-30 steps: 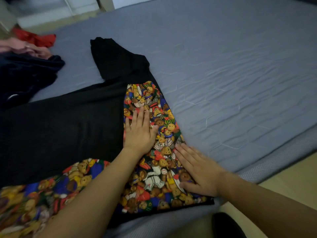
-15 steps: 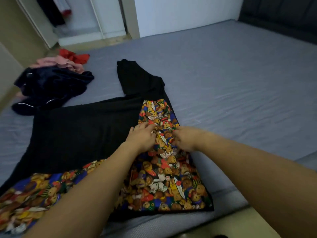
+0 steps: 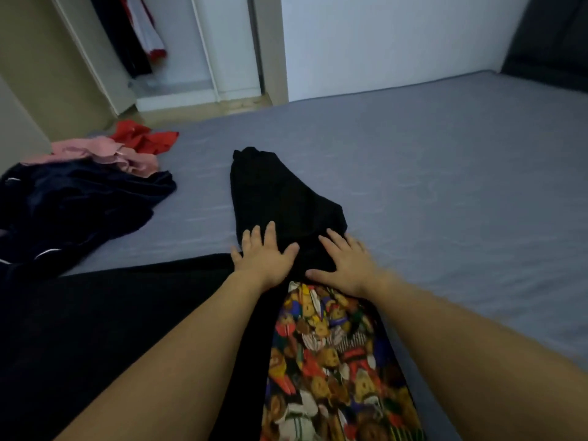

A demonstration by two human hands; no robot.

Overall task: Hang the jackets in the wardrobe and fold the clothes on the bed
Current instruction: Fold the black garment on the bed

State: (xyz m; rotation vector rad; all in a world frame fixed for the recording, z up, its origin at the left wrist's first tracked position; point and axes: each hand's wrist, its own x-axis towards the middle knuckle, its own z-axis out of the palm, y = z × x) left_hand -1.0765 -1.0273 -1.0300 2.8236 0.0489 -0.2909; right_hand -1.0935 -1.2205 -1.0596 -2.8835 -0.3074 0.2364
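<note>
Closest to me is the bright teddy bear panel point(image 3: 334, 361) of the black top point(image 3: 111, 329), which lies flat on the bed point(image 3: 445, 186). Just past that panel are my two hands, side by side on the black cloth. My left hand point(image 3: 264, 259) lies flat with its fingers point(image 3: 270, 233) straight and spread, pressing down and holding nothing. My right hand point(image 3: 346, 265) is flat too, fingers point(image 3: 331, 240) straight, pressing and gripping nothing. The sleeve point(image 3: 280, 192) starts right under my fingertips and runs straight away from me, long and thin, up toward the far side of the bed. So the part I want to fold is ahead of both hands, not off to a side. Both hands are about as near to it; the left sits a bit closer to its left edge. I think I next need to slide forward and bring the sleeve back over the body. Farther off to the left is a pile of dark, pink and red clothes point(image 3: 79, 198), well apart. Beyond the bed is the open wardrobe point(image 3: 143, 43).
</note>
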